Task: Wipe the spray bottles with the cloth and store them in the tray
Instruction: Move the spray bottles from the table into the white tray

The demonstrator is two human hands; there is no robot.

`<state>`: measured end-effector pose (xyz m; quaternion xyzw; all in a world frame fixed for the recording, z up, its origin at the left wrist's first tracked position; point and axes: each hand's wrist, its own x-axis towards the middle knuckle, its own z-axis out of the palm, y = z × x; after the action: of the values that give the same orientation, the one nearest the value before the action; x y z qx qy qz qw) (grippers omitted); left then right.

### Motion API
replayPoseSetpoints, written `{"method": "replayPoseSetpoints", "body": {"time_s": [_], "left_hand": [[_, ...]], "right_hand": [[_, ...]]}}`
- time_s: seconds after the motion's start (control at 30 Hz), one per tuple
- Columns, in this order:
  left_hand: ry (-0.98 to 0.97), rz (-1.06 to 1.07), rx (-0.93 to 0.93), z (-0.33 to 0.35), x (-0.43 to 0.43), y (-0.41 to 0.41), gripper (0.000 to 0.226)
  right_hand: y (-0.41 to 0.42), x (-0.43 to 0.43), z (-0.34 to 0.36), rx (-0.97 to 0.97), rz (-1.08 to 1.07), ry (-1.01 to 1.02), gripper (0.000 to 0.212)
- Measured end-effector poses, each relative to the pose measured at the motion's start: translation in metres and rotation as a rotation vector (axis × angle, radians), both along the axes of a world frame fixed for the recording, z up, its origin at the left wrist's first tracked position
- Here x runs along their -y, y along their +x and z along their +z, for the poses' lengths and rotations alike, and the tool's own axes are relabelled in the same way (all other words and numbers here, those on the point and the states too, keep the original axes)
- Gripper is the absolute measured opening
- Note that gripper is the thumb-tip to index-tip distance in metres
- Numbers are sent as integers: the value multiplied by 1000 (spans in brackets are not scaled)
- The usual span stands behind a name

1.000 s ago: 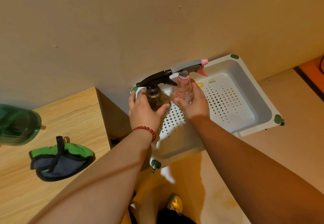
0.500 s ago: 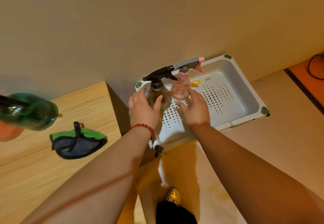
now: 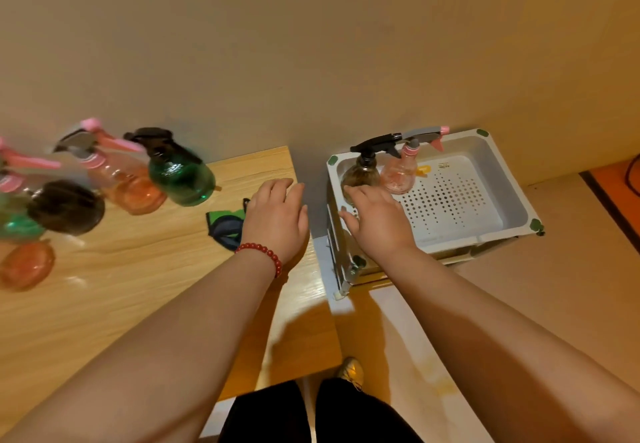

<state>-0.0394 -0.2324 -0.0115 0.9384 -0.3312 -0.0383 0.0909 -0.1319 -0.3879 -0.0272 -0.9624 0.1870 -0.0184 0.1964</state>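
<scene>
The left grip (image 3: 277, 220), wearing a red bead bracelet (image 3: 263, 252), is hovering with relaxed fingers over the right edge of the bench (image 3: 138, 286), partly covering the green and grey cloth (image 3: 225, 226). The right grip (image 3: 377, 224) is reaching with straight fingers over the near-left corner of the white perforated tray (image 3: 509, 179), holding nothing. A brown spray bottle (image 3: 360, 175) and a pink spray bottle (image 3: 398, 175) are standing upright side by side in the tray's far-left corner. Blurred further bottles (image 3: 180, 175), green, pink and dark, are sitting on the bench's left part.

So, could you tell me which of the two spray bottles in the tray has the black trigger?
The brown bottle, leftmost in the tray, by the right hand; its pink neighbour has a grey trigger.
</scene>
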Motion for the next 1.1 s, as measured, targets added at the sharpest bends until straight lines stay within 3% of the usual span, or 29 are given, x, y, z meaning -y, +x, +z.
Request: {"method": "replayPoseSetpoints", "body": {"time_s": [0.33,0.57,0.8,1.1], "left_hand": [[-77,235,-27,33,-123,25,44],[-151,419,-67,33,-198,56,49],[-349,553,-178,14,-220,103,77],[-534,538,-337,-12,-212,137,102]], "right_hand": [[49,-99,33,25,147,40,47],[96,-163,38,22,106,156,54],[140,-203,21,5,-45,309,88],[185,-217,4,165,-205,543,88]]}}
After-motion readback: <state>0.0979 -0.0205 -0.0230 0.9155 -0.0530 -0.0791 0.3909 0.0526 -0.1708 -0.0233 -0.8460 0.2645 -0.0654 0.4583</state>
